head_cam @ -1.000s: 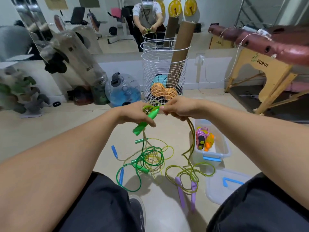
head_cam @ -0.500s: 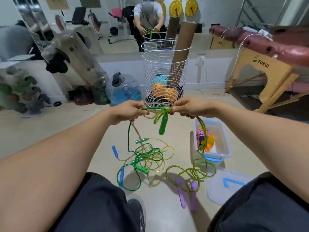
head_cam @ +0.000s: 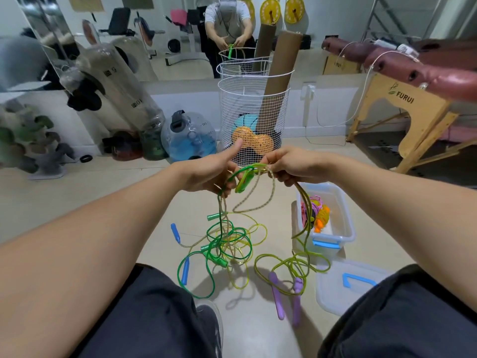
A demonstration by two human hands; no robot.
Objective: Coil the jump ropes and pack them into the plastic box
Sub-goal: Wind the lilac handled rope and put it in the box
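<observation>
Above floor, between knees: left hand (head_cam: 206,174) pinches green rope (head_cam: 233,177), thumb raised; right hand (head_cam: 289,165) pinches same loops by green handle (head_cam: 244,183). Rope's slack hangs straight down to tangle (head_cam: 227,241). Plastic box (head_cam: 346,228) lies right, nearer right hand.

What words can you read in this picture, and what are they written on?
"FURUI", beside a small leaf logo: on the wooden table leg.
Label on the cardboard box: too blurred to read.
Labels on the clear bag: too blurred to read.
Markings on the blue water jug: too small to read.
</observation>
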